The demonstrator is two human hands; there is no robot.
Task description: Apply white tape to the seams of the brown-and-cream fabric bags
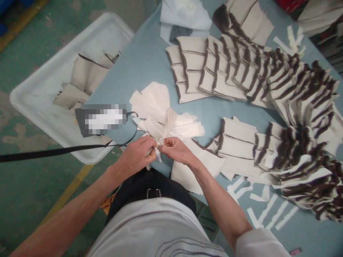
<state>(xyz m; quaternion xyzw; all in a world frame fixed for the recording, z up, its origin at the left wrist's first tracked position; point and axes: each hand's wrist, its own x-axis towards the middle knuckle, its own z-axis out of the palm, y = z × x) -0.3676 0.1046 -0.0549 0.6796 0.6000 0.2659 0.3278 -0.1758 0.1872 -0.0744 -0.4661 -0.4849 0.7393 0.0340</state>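
Note:
Near the table's front edge lies a bundle of cream fabric pieces (pixel 154 100), gathered at its middle and fanning out at both ends. A twisted cream cloth strip (pixel 169 119) runs around its waist. My left hand (pixel 140 151) is closed, thumb and fingers pinching the strip's end on the near side of the bundle. Right beside it, my right hand (pixel 175 148) pinches the same strip, and the two hands almost touch. The fingers partly cover the place where the ends meet, so I cannot tell whether there is a knot. A short tail hangs below the fingertips.
Overlapping cream panels with dark edges (pixel 227 71) spread across the blue table (pixel 118 89); a second row (pixel 238 137) lies nearer. Loose white strips (pixel 268 210) lie at right. A white tub (pixel 34 85) with fabric pieces stands left. A badge (pixel 104 121) hangs on a black lanyard (pixel 53 153).

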